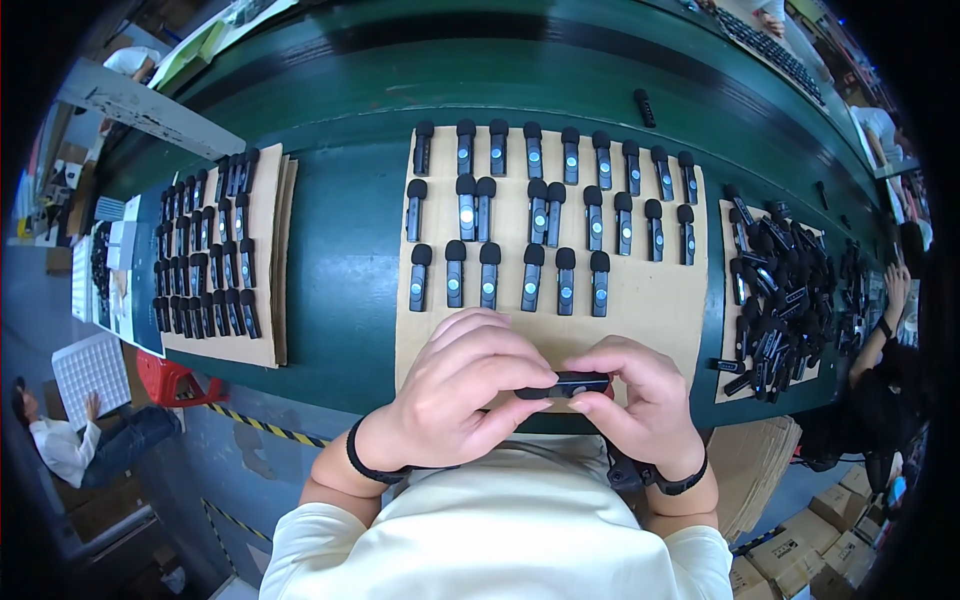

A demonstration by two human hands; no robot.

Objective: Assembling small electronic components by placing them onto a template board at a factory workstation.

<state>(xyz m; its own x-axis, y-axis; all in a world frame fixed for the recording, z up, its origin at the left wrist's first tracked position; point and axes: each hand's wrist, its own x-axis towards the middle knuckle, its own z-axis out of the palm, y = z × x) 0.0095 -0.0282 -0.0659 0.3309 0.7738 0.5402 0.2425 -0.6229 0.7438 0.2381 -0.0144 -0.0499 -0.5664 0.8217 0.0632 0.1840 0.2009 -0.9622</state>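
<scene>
Close to my body, both hands hold one small black clip-on microphone (582,384) lengthwise between them. Its dark foam end is pinched by the thumb and fingers of my left hand (465,385). The other end sits between the thumb and fingers of my right hand (640,395). Just beyond my hands lies a cardboard sheet (640,300) bearing several rows of similar microphones (565,280), foam ends pointing away from me. Most show a round light-blue spot on the body. The nearest row stops short of the sheet's right side.
Another cardboard stack (265,330) with rows of microphones lies left. A jumbled pile of microphones (780,300) is on the right. One loose microphone (644,108) lies farther back on the green table (345,250). A co-worker's hand (896,285) reaches in at far right; a red stool (170,380) stands left.
</scene>
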